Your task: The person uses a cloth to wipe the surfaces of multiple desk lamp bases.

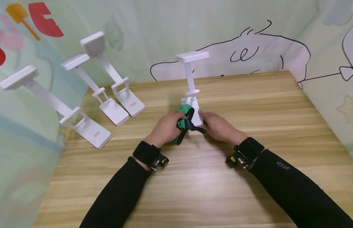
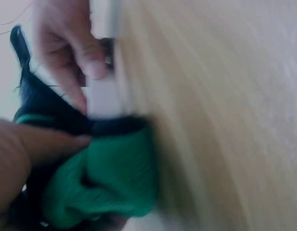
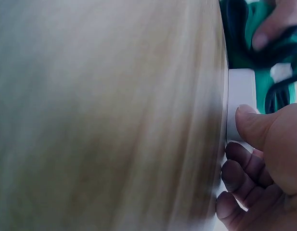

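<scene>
A white desk lamp (image 1: 192, 76) stands upright near the middle of the table. My left hand (image 1: 166, 128) grips a bunched green cloth piece (image 1: 182, 124) with black trim and a dangling black strap, over the left side of the lamp's base. In the left wrist view the green cloth (image 2: 114, 178) is folded under the thumb. My right hand (image 1: 222, 126) pinches the near right corner of the base. Seen from the right wrist, the thumb of the right hand (image 3: 283, 149) presses the base's front edge (image 3: 241, 91); the other fingers curl beside it.
Three more white desk lamps stand at the table's left: one nearest (image 1: 93, 133), one in the middle (image 1: 115, 112) and one farther back (image 1: 131, 103). A printed curtain (image 1: 142, 31) hangs behind and at both sides of the wooden table (image 1: 273, 104).
</scene>
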`<state>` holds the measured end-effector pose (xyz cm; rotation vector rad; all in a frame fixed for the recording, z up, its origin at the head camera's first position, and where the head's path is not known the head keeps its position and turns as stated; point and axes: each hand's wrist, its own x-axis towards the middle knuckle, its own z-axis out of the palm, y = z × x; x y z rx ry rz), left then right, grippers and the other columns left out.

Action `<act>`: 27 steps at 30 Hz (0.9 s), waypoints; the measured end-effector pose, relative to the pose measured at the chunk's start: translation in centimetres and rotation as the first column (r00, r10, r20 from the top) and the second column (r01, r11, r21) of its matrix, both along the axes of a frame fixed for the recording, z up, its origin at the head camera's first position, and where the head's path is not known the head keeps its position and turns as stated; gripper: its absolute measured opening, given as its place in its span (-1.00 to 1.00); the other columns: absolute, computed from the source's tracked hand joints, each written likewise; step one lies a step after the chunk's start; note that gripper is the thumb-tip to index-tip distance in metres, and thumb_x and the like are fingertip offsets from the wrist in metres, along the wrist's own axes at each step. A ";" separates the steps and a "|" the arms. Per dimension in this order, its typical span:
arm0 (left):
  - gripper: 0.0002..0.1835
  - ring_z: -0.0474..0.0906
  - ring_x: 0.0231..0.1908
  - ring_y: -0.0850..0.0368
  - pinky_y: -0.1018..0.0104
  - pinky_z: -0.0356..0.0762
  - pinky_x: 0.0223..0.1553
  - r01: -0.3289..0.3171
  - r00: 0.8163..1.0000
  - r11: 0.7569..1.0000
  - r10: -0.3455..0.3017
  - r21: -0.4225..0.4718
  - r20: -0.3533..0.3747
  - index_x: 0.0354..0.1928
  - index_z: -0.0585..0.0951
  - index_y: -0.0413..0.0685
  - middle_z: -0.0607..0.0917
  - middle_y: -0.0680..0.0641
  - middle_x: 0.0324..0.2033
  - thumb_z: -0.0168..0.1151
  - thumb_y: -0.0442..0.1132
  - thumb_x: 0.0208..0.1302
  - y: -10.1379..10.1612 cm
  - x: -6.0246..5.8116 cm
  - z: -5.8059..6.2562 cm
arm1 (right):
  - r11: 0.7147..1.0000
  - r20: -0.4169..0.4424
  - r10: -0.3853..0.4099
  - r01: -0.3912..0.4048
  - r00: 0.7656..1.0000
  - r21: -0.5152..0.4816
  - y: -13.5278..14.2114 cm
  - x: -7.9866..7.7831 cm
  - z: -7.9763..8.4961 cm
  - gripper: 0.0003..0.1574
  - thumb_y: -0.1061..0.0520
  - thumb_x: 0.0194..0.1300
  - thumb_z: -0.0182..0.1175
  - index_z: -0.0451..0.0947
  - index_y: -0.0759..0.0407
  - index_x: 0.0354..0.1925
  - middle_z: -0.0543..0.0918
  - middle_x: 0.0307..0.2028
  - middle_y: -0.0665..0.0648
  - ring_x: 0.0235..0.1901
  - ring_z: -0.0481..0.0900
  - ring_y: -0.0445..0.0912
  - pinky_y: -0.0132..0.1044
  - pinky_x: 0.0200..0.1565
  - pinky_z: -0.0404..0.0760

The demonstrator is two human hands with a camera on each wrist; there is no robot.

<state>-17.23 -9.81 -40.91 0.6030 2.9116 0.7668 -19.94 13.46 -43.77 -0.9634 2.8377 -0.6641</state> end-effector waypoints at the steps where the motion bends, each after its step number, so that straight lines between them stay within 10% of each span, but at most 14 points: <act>1: -0.62 0.50 -0.09 0.07 0.15 0.52 -0.01 0.007 0.999 1.000 -0.007 0.000 0.039 -0.04 0.59 0.05 0.59 -0.05 -0.06 0.31 -0.36 0.04 -0.3 0.4 0.2 | 1.000 0.011 -0.005 0.005 1.000 -0.005 0.0 0.1 0.0 -0.19 0.12 0.35 0.17 0.10 0.40 0.41 0.60 -0.11 0.35 -0.10 0.54 0.10 0.04 -0.02 0.54; 11: -0.50 0.45 -0.09 -0.15 0.00 0.45 -0.01 -0.178 0.977 0.981 0.185 -0.074 0.109 0.13 0.49 0.01 0.52 -0.21 0.02 0.31 -0.28 0.09 -4.0 3.3 1.3 | 0.986 -0.001 -0.169 0.169 0.986 0.007 -2.0 1.4 0.4 0.11 -0.22 0.18 0.32 0.08 0.31 0.42 0.49 0.01 0.39 -0.14 0.52 0.11 0.02 -0.13 0.61; 17: -0.49 0.43 -0.11 -0.21 -0.01 0.47 -0.05 -0.193 0.975 0.977 0.202 -0.090 0.096 0.13 0.52 0.04 0.51 -0.24 0.03 0.33 -0.29 0.08 -3.8 3.7 1.1 | 0.958 -0.174 -0.265 0.279 0.948 0.062 -5.1 2.7 0.9 0.08 -0.03 0.01 0.43 0.15 0.47 0.29 0.53 -0.16 0.41 -0.30 0.55 0.17 0.03 -0.33 0.64; 27: -0.40 0.38 0.06 -0.26 -0.09 0.35 0.10 -0.133 0.990 0.987 0.137 -0.088 0.042 0.23 0.49 0.05 0.46 -0.29 0.18 0.32 -0.34 0.08 -2.5 3.2 1.0 | 0.926 -0.314 -0.298 0.353 0.901 0.136 -5.1 2.8 0.9 -0.15 -0.26 0.17 0.29 0.32 0.45 0.00 0.51 -0.44 0.32 -0.46 0.47 0.15 0.01 -0.52 0.59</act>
